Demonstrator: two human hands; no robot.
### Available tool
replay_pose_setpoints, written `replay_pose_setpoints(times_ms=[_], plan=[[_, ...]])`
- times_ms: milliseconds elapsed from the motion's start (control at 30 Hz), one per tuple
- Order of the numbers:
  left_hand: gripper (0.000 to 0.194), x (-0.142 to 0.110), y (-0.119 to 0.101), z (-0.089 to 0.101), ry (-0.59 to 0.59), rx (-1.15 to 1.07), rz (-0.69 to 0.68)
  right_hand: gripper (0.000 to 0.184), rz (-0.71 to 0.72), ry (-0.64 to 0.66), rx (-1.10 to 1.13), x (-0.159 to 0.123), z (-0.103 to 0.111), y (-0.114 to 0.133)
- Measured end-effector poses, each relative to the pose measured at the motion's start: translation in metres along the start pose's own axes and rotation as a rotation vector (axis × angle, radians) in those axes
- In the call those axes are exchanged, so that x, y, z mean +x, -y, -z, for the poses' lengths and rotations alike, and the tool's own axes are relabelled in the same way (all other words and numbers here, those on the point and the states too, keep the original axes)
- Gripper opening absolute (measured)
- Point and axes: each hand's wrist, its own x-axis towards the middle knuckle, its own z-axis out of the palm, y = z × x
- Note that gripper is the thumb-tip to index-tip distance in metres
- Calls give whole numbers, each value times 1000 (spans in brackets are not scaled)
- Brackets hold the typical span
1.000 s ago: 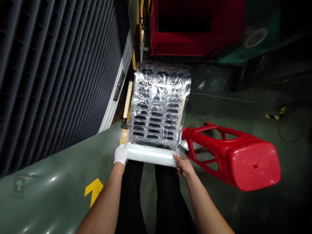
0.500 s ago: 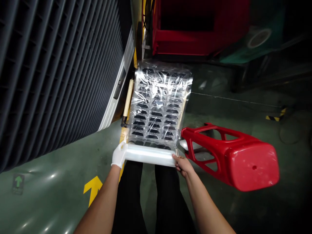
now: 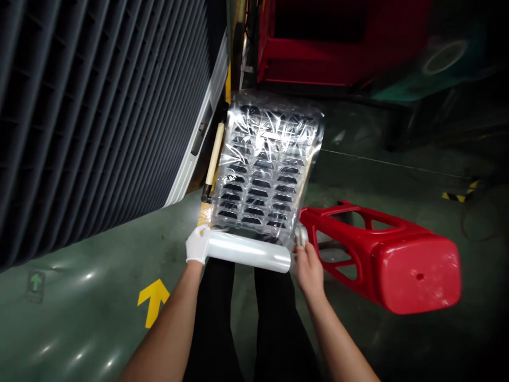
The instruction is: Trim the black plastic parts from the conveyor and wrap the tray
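My left hand (image 3: 198,245), in a white glove, is closed around the left end of a roll of clear plastic film (image 3: 250,251). The roll lies crosswise in front of my legs. Just beyond its right end is my bare right hand (image 3: 310,269), apart from the roll, its fingers bent at a small silvery-white object (image 3: 301,235) whose kind is unclear. Ahead of the roll sits a stack of clear plastic trays (image 3: 254,180) with dark slots, covered by shiny film.
A red plastic stool (image 3: 417,270) lies on its side at right. Dark slatted panels (image 3: 99,106) with a pale edge rise at left. Beside the trays is a cart handle (image 3: 215,154). A red bin (image 3: 310,66) stands behind. A yellow arrow (image 3: 154,300) marks the green floor.
My right hand has let go of the roll's right end and moved right to the silvery object by the stool. My left hand still grips the roll. The view has shifted slightly.
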Motion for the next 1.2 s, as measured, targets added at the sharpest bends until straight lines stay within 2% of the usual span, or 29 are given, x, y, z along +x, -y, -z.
replay_pose_setpoints(times_ms=[100,200,300,433,667,1033,1200], plan=[[31,-2,-1,0,-10,19,4,34,267,264,-105,-2,-34,49],[32,-2,-2,0,-8,39,12,33,418,437,-269,5,-75,91],[31,-1,-2,0,-3,66,23,31,442,491,-458,13,-105,113],[30,0,-2,1,15,105,23,32,475,507,-621,16,-125,123],[29,-2,-7,5,38,156,10,31,543,525,-740,2,-138,128],[29,-3,-13,8,39,186,27,33,576,528,-760,1,-140,126],[30,-2,-15,9,26,178,37,34,575,521,-771,2,-133,122]])
